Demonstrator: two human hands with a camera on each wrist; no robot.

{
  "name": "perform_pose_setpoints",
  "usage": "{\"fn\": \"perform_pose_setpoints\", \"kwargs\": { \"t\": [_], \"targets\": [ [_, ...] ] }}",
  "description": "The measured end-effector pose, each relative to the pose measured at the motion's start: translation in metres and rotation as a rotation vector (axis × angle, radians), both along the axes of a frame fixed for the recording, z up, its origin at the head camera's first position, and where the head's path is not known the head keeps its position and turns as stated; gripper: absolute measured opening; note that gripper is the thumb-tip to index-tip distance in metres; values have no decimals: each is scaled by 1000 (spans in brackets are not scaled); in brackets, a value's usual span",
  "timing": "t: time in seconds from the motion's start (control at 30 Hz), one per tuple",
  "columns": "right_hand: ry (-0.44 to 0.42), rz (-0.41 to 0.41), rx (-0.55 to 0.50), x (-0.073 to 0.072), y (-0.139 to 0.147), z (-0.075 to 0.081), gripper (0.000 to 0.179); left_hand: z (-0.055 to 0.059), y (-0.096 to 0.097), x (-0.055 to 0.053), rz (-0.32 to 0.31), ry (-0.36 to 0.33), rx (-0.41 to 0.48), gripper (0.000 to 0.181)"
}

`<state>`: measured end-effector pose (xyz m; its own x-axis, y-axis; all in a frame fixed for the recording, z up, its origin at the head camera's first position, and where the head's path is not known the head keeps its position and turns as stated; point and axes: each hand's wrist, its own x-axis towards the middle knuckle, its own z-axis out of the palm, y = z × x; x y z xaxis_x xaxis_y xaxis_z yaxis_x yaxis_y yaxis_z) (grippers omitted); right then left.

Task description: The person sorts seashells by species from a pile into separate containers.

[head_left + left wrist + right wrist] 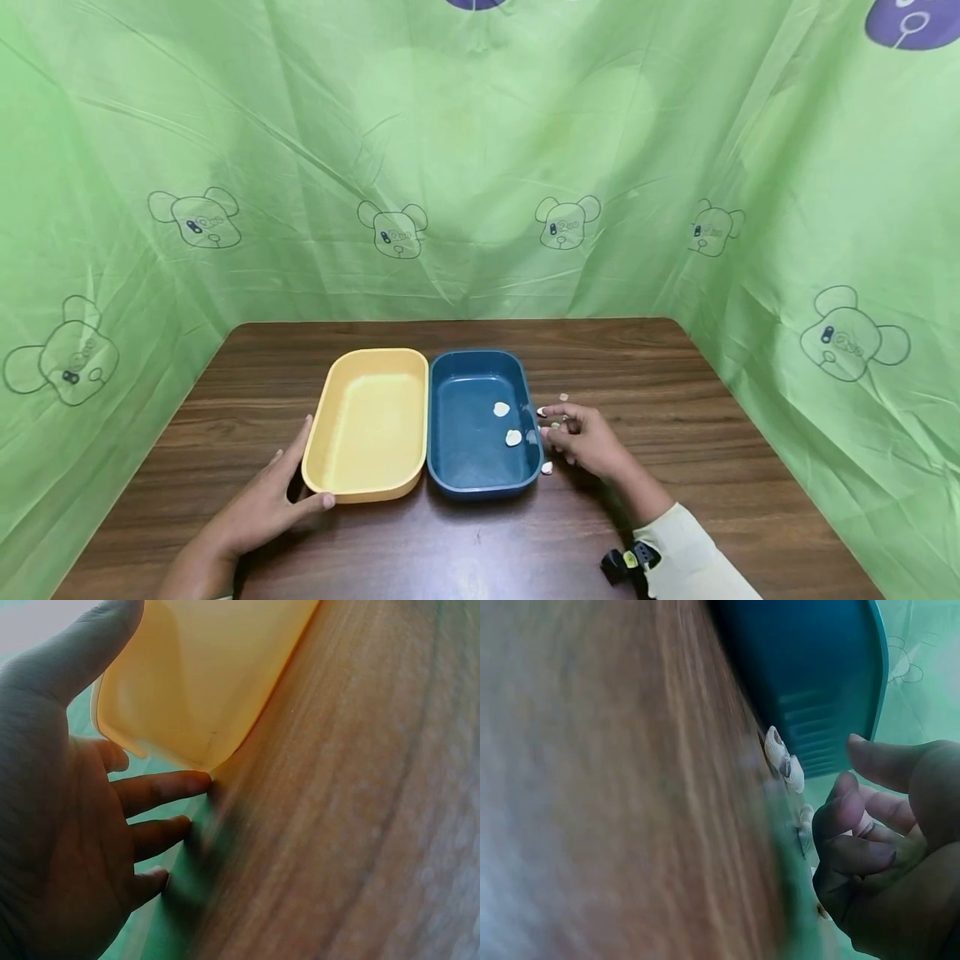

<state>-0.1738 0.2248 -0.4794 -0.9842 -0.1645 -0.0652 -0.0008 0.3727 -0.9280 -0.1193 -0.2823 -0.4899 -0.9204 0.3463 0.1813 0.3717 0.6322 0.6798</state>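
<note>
My left hand (262, 500) rests against the left side of an empty yellow tray (318, 450), its thumb at the near corner and its fingers spread along the side. In the left wrist view the fingers (161, 791) are mostly straight. To the right of a blue tray (483, 483), my right hand (588, 437) is over several seashells, with thumb and index finger apart. One small white shell (541, 412) shows right at the index fingertip. The right wrist view shows the other fingers bent, below the thumb, and more shells (776, 748) beside the blue wall.
Two white shells, a far one (501, 409) and a nearer one (513, 437), lie in the blue tray. One loose shell (547, 468) sits outside its near right corner. Both trays stand side by side on a dark wooden table (480, 550), with a green curtain (480, 283) around it.
</note>
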Motion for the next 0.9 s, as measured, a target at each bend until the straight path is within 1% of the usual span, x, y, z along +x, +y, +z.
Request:
{"fn": "perform_pose_setpoints", "kwargs": {
  "t": [0.13,0.23,0.37,0.47,0.53,0.73,0.9],
  "targets": [
    [-32,8,-20,2,1,-4,42,-2,0,0,-3,19,2,122],
    [-52,-4,-45,3,0,-9,41,-4,-1,2,-3,31,-2,121],
    [-49,-11,-64,3,-2,-18,39,-5,-2,5,4,15,1,120],
    [-27,-11,-45,3,-5,-22,38,-4,-2,6,2,-18,22,120],
    [-11,-20,-26,2,-6,-24,36,-2,-2,5,1,-25,28,121],
    [16,-45,54,1,-7,-22,35,0,-1,-1,-16,23,8,121],
    [11,-51,107,-1,-9,-20,34,-1,-1,-1,-14,14,-3,121]
  ]
}}
